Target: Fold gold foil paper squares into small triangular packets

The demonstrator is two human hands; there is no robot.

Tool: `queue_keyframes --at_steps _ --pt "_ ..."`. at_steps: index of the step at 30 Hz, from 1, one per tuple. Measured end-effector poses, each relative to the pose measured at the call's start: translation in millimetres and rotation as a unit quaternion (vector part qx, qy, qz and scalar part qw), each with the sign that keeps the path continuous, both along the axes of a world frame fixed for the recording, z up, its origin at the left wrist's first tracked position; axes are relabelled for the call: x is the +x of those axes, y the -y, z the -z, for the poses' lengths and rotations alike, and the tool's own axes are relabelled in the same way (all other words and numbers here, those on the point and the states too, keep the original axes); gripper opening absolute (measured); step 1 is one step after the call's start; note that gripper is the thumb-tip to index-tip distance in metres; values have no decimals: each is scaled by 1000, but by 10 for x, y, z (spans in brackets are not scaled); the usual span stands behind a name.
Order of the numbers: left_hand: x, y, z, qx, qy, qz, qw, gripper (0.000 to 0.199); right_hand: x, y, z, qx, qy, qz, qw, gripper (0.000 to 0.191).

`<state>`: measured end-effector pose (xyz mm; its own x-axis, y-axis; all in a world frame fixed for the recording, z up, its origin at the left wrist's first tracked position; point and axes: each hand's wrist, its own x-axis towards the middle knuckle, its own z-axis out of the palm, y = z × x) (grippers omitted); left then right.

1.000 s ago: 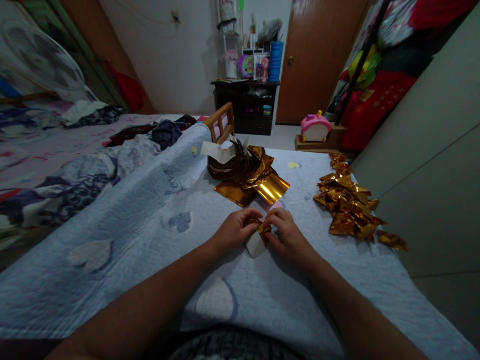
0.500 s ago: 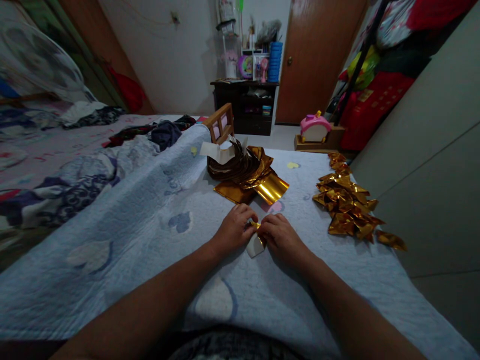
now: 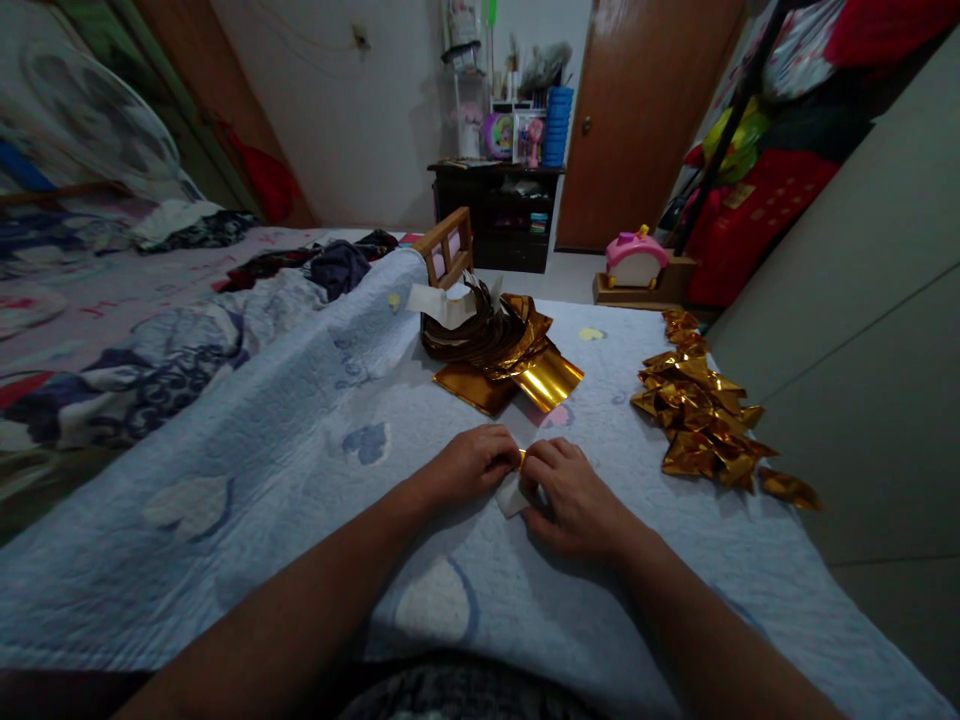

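Between my hands, low over the quilt, is a sheet of gold foil paper point(image 3: 511, 497) with its white back showing. A small strip of its gold side peeks out at the top. My left hand point(image 3: 476, 462) pinches the paper's left upper edge with curled fingers. On the other side, my right hand point(image 3: 566, 490) is closed on the right part, its fingers bent over the sheet and hiding much of it. Just beyond my hands lies a fanned stack of gold foil sheets point(image 3: 547, 378). Folded gold foil pieces point(image 3: 697, 415) are heaped to the right.
A light blue quilt point(image 3: 300, 480) with heart patterns covers the surface under my hands. Rumpled clothes point(image 3: 330, 270) lie to the left, near a fan point(image 3: 97, 120). A wooden rail point(image 3: 446, 248) stands behind the stack. A pale cabinet point(image 3: 862, 330) borders the right side.
My right hand has shifted its fingers, with the thumb now lower and apart from the fingertips. Less gold shows between the hands. The whole view has moved slightly.
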<state>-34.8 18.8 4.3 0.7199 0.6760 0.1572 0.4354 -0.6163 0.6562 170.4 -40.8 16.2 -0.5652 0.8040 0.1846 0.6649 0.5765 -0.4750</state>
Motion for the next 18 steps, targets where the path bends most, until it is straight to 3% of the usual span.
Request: queue_keyframes --at_steps 7,14,18 --pt "-30 4 -38 -24 10 18 1000 15 -52 55 25 43 33 -4 999 11" --pt "-165 14 -157 -75 -22 94 992 33 -75 92 18 47 42 -2 998 28" --pt "-184 2 -149 -76 -37 97 992 37 -47 59 47 54 31 -6 998 27"
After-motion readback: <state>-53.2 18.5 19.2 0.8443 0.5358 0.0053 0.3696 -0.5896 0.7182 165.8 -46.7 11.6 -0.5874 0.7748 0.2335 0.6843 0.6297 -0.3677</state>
